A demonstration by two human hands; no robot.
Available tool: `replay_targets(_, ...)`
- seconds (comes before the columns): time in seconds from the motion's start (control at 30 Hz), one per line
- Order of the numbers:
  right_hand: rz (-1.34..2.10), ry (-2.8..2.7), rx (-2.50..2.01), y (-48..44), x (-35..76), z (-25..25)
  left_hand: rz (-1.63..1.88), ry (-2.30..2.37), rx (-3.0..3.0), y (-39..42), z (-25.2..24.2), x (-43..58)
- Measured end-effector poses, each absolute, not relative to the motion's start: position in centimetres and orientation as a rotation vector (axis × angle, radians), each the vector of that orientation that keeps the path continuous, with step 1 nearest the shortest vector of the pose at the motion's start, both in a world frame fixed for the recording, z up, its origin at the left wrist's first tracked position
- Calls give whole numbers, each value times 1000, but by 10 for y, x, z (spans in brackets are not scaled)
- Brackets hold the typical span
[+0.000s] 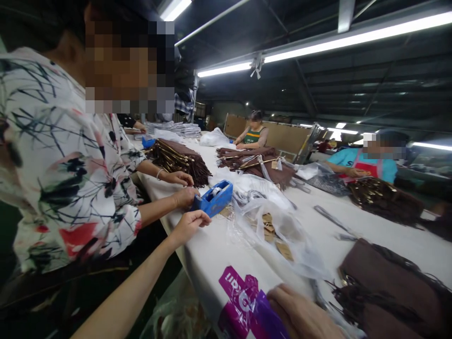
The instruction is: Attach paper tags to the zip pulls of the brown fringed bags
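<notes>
My left hand (190, 223) reaches out over the table edge, its fingers pinched together just below a blue tape dispenser (216, 197). What the fingers pinch is too small to make out. A co-worker in a floral shirt grips the dispenser's back end with one hand (185, 197). My right hand (303, 313) lies at the bottom edge against a purple and white plastic bag (243, 301). Only the back of that hand shows and its fingers are hidden. Clear plastic bags (278, 226) with small brown card tags (268, 226) lie between my two hands.
A long white table (219, 245) runs away from me. Brown fringed garments lie in piles at the near right (391, 282), the far left (178, 157) and the middle (257, 162). Two more people work at the far side and the right. Folded stacks (183, 128) lie at the far end.
</notes>
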State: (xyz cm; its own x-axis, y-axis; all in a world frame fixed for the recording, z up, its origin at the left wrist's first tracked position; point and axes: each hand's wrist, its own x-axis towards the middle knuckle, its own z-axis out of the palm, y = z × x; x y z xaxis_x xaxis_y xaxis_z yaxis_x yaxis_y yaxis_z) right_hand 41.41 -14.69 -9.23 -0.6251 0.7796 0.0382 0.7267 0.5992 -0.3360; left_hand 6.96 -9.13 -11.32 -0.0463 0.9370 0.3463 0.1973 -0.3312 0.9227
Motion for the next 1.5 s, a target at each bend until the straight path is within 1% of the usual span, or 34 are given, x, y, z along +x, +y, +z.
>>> replay_targets(0.13, 385, -2649, -1288, -116, 377, -92, 1452, 1238, 1629, -93, -114, 67)
replay_targets(0.27, 285, -2615, -1136, -90, 337, -87, 1589, 1275, 1531, -84, -119, 70)
replay_targets(0.33, 212, -2627, -1113, -78, 311, -83, 1635, 1286, 1500, -81, -125, 73)
replay_targets(0.47, -17, -2675, -1215, -55, 259, -81, 1694, 1346, 1554, -82, -135, 80)
replay_targets(0.57, -97, -2671, -1241, -41, 228, -88, 1728, 1360, 1571, -83, -140, 83)
replay_targets(0.77, -115, -2615, -1274, -23, 205, -111, 1740, 1357, 1582, -77, -146, 83)
replay_targets(0.97, 99, -2470, -1181, -14, 227, -117, 1750, 1346, 1566, -78, -145, 83)
replay_targets(1.17, 502, -2222, -1072, -4, 254, -115, 1720, 1391, 1583, -79, -142, 83)
replay_targets(1.33, 837, -2000, -1092, -4, 267, -106, 1705, 1430, 1626, -80, -140, 82)
replay_targets(1.5, 906, -1877, -1098, -7, 273, -104, 1702, 1433, 1663, -78, -143, 82)
